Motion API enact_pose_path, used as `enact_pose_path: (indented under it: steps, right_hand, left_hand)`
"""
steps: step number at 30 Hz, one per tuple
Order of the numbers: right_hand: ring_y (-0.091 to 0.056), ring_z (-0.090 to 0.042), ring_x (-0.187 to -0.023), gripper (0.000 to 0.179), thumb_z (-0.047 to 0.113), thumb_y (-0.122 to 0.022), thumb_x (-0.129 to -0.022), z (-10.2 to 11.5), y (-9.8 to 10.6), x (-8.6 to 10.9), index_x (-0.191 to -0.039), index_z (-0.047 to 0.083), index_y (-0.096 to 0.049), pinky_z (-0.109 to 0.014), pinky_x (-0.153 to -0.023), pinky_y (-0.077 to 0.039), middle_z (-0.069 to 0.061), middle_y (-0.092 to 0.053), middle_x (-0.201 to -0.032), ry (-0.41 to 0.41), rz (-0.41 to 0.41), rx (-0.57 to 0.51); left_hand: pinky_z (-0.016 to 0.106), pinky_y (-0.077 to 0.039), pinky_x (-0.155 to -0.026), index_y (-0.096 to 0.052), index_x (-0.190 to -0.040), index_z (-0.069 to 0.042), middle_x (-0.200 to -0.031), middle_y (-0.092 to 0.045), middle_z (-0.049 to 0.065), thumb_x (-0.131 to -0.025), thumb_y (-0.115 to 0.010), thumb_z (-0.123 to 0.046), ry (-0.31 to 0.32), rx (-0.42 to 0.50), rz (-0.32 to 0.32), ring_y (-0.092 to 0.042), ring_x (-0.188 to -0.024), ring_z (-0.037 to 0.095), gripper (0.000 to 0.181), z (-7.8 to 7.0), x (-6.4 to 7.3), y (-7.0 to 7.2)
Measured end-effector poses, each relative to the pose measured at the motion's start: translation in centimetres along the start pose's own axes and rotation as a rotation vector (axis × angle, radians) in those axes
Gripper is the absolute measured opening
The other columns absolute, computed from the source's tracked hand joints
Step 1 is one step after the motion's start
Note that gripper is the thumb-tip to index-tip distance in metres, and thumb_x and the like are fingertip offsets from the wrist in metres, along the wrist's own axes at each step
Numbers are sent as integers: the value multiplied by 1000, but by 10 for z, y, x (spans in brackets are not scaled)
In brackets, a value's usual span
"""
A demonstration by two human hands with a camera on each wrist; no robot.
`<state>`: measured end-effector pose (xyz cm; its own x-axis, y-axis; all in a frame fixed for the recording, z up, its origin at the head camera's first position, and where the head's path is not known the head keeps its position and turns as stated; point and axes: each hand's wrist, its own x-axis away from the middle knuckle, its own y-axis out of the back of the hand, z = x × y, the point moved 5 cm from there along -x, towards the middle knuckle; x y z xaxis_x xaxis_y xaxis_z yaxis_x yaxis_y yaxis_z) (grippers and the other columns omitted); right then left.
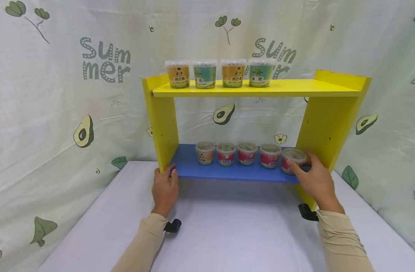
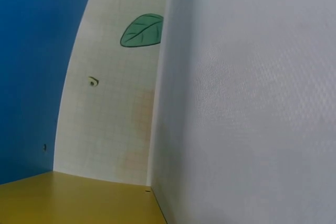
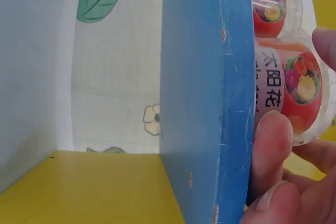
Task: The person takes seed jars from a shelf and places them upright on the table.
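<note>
A small red seed cup (image 1: 294, 155) with a clear lid sits at the right end of the blue lower shelf (image 1: 234, 174). My right hand (image 1: 315, 180) holds it, thumb at its front left and fingers round its right side. The right wrist view shows the cup's flower-picture label (image 3: 302, 80) close to the fingertips. At the other end, my left hand (image 1: 165, 189) grips the front corner where the yellow left panel (image 1: 161, 128) meets the blue shelf. The left wrist view shows no part of that hand.
An orange cup (image 1: 205, 153) and several red cups (image 1: 247, 153) stand left of the held cup. Orange and teal cups (image 1: 205, 74) line the yellow upper shelf (image 1: 296, 86). The unit stands on a white table (image 1: 234, 226) before a printed cloth (image 1: 119, 94).
</note>
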<state>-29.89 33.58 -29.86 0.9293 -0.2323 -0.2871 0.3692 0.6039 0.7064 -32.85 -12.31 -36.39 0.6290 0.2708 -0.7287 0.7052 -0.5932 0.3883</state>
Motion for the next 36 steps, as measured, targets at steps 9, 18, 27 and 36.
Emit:
enact_pose_path:
  steps: [9, 18, 27, 36]
  right_hand:
    - [-35, -52, -114, 94, 69, -47, -80, 6, -4, -3, -150, 17, -12, -66, -87, -30, -30, -33, -137, 80, 15, 29]
    - [-33, -51, -119, 94, 68, -46, -82, 1, -3, -4, -150, 14, -10, -65, -89, -30, -28, -29, -141, 40, 29, -57]
    - [-43, -46, -113, 92, 64, -46, -85, 5, -1, -2, -148, 8, -11, -61, -88, -36, -28, -33, -138, 29, -9, -125]
    - [-63, -23, -69, 83, 57, -46, -88, 8, 3, 0, -147, 5, -17, -21, -59, -48, -29, -46, -124, 62, -51, -207]
  left_hand:
    - [43, -42, -60, -62, -118, -23, -102, -47, 13, -96, -43, -38, -26, -8, -20, -51, -77, 25, 33, 0, -3, 4]
    - [44, -43, -59, -62, -118, -22, -101, -46, 15, -96, -42, -38, -35, -8, -14, -51, -76, 26, 34, 0, -2, 4]
    - [45, -44, -61, -62, -118, -21, -101, -47, 15, -96, -43, -37, -34, -8, -21, -51, -78, 27, 33, 5, 0, 4]
    - [44, -44, -62, -62, -119, -21, -102, -47, 14, -96, -43, -38, -47, 2, -11, -50, -79, 26, 34, 4, -5, 1]
